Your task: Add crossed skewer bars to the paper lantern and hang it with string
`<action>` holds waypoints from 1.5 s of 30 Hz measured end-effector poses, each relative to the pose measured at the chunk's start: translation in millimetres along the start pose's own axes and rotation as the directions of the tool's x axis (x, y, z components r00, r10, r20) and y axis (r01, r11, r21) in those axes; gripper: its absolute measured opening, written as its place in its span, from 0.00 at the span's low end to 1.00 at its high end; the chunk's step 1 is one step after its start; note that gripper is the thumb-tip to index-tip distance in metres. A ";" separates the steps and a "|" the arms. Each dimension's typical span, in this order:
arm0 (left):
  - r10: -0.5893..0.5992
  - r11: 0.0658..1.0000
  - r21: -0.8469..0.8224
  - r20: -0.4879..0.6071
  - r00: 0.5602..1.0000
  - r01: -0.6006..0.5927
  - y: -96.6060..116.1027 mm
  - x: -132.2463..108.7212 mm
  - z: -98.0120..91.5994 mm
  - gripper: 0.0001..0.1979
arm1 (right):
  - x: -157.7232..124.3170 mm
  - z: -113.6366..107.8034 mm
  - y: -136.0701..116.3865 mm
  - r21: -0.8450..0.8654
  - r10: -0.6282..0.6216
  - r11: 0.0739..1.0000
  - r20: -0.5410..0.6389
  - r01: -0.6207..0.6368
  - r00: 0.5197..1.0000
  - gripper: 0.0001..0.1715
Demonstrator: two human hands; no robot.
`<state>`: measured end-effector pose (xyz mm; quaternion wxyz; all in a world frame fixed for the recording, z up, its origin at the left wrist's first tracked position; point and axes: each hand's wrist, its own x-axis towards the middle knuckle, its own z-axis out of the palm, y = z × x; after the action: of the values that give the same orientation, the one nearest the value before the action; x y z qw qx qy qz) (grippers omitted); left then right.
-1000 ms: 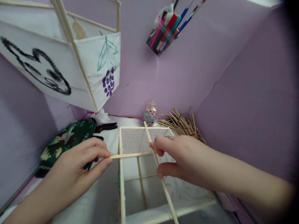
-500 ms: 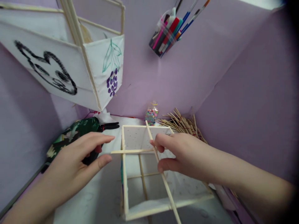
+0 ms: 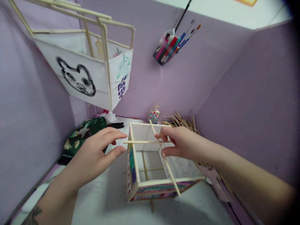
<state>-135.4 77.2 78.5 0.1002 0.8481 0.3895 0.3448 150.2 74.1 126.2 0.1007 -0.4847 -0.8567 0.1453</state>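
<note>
On the pale bench (image 3: 98, 203) stands an open-topped wooden frame (image 3: 159, 188) with coloured side panels. Across its top lie two thin sticks: a long stick (image 3: 170, 171), overhanging the near and far edges, and a crosspiece (image 3: 143, 142), projecting past the left edge. The right hand (image 3: 181, 139) touches the long stick near where they cross; whether its fingers grip is unclear. The left hand (image 3: 99, 149) is released, thumb and fingers parted around the crosspiece's free end. Beyond the frame sits a jar (image 3: 154, 117) of colourful bits, with a bundle of sticks (image 3: 185, 121) to its right. Left lie a green bag (image 3: 85, 131) and black-handled pliers (image 3: 117, 125).
</note>
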 end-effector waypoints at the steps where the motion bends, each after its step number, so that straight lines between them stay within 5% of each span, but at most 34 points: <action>1: 0.000 1.000 -0.004 0.001 1.000 0.000 0.5 -0.4 -0.5 0.12 | -0.8 0.8 0.9 0.024 0.002 1.000 0.000 -0.002 1.000 0.18; 21: 0.055 0.998 0.032 -0.049 0.997 -0.054 2.3 -3.2 -1.4 0.09 | -1.7 9.3 8.1 0.200 0.029 0.980 -0.019 -0.024 0.999 0.23; 25: 0.060 0.996 0.072 -0.087 0.994 -0.054 0.2 -3.0 -1.8 0.09 | -10.9 -7.7 4.7 0.217 -0.015 0.975 -0.167 0.052 0.986 0.18; 27: 0.061 0.995 0.092 -0.125 0.990 -0.049 -0.6 -2.4 -2.8 0.09 | -24.3 -17.8 0.5 0.305 0.045 0.949 -0.388 0.082 0.921 0.14; 30: 0.051 0.995 0.091 -0.186 0.981 -0.034 1.5 -2.3 -5.4 0.08 | -52.4 -23.8 -7.2 0.457 0.265 0.880 -0.697 0.129 0.667 0.05; 32: 0.014 0.999 0.052 -0.227 0.974 -0.002 5.6 -4.2 -7.8 0.07 | -71.8 -19.0 -9.0 0.514 0.376 0.838 -0.786 0.182 0.491 0.06; 35: -0.101 0.994 -0.053 -0.228 0.968 0.092 14.0 -8.6 -10.8 0.07 | -95.4 -3.5 0.1 0.552 0.456 0.776 -0.825 0.304 0.334 0.08; 37: -0.151 0.987 -0.087 -0.200 0.968 0.136 20.8 -9.0 -11.2 0.08 | -105.3 6.5 13.0 0.573 0.498 0.743 -0.818 0.345 0.287 0.08; 40: -0.127 0.992 -0.015 -0.137 0.982 0.126 35.4 0.3 -10.0 0.09 | -112.2 14.2 32.5 0.591 0.520 0.720 -0.807 0.364 0.280 0.08; 45: -0.121 0.966 0.244 0.132 0.984 0.086 75.5 31.6 -10.6 0.13 | -122.9 13.2 51.9 0.567 0.541 0.692 -0.817 0.447 0.200 0.09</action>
<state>-83.3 48.1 135.5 0.0440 0.8554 0.4634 0.2271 250.3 -8.2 92.0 0.7927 -0.4063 -0.4355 0.1297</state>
